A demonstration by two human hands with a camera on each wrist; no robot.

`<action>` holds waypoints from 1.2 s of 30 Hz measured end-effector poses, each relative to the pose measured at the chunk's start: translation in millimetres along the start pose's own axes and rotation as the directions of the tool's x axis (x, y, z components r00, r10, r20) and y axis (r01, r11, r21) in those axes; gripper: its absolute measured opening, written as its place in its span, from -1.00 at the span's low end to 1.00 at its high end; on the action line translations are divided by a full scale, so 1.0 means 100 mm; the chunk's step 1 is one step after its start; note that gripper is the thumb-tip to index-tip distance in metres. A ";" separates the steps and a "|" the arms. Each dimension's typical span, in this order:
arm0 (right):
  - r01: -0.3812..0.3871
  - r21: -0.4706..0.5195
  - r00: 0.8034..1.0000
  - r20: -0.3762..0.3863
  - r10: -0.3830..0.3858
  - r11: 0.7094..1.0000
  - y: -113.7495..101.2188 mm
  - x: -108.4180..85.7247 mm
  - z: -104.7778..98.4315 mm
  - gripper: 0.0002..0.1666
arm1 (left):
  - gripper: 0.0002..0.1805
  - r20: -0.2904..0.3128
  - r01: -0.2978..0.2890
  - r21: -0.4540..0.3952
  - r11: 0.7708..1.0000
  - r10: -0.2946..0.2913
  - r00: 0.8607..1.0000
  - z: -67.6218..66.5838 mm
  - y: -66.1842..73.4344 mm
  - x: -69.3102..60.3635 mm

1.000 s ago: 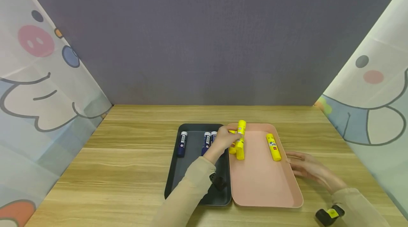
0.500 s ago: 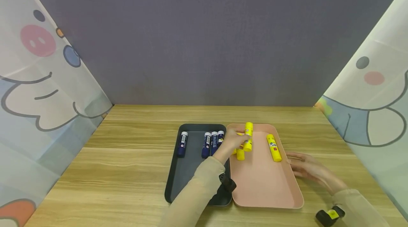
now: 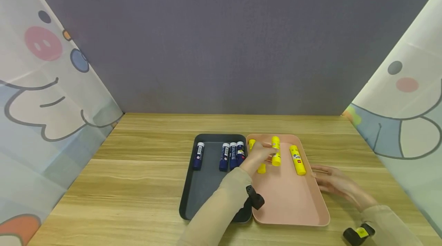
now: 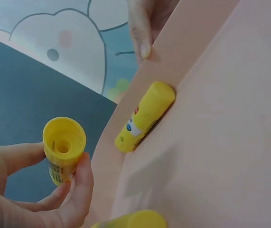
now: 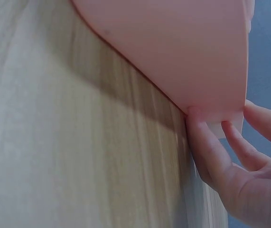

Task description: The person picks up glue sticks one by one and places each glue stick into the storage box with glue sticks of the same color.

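In the head view, my left hand point(image 3: 259, 156) pinches a yellow glue stick point(image 3: 276, 151) between thumb and fingers, above the pink tray point(image 3: 283, 203). Its hollow end point(image 4: 64, 137) faces the left wrist camera. Another yellow glue stick point(image 3: 297, 160) lies along the tray's right side. Further yellow glue sticks point(image 3: 261, 168) lie near the left wall, partly covered by my left hand. Beside the tray's right wall is my right hand point(image 3: 333, 180). The right wrist view has its fingertips point(image 5: 195, 114) touching the tray's outer wall, fingers extended.
A dark grey tray point(image 3: 203, 196) stands against the pink tray's left side. Several navy glue sticks with white ends lie in it, one navy glue stick point(image 3: 198, 156) apart at the left. Both trays are on a wooden table point(image 3: 131, 184), with a grey panel point(image 3: 221, 46) behind.
My left hand has carried the yellow glue stick rightward, from the pink tray's left side toward its middle. More navy and yellow sticks have come into sight. The right hand stays in place.
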State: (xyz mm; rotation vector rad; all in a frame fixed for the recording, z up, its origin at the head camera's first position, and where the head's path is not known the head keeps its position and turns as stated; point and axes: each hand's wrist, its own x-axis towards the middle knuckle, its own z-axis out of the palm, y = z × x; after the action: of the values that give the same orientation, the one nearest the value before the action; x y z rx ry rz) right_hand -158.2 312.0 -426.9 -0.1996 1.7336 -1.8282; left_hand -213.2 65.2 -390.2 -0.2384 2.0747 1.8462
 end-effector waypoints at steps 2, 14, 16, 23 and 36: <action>-0.001 -0.002 1.000 0.002 0.001 1.000 0.00 0.00 0.00 -0.41 | -0.70 -0.010 0.010 0.010 1.000 -0.010 1.000 0.03 0.00 0.01; 0.001 0.002 1.000 0.012 -0.001 1.000 0.00 0.01 0.01 -0.39 | -0.75 -0.047 0.064 0.045 0.997 -0.062 0.997 0.08 -0.10 0.05; 0.001 0.009 1.000 0.015 -0.002 1.000 0.00 0.01 0.01 -0.43 | -0.75 -0.054 0.056 0.085 0.995 -0.051 0.997 0.09 -0.11 0.06; 0.000 0.021 1.000 0.015 -0.001 1.000 -0.01 0.01 0.01 -0.45 | -0.78 -0.072 0.020 0.202 0.979 -0.006 0.997 0.13 -0.13 0.06; -0.031 -0.035 0.999 -0.017 0.031 0.999 -0.04 0.00 0.03 -0.24 | -0.92 -0.029 -0.009 0.146 0.989 0.013 0.999 0.11 -0.10 0.01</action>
State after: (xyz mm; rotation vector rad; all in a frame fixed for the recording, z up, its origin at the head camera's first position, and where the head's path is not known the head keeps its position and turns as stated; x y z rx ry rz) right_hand -158.4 309.2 -422.7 -0.1716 1.7714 -1.7828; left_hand -209.0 75.2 -401.1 -0.2185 2.2239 1.6968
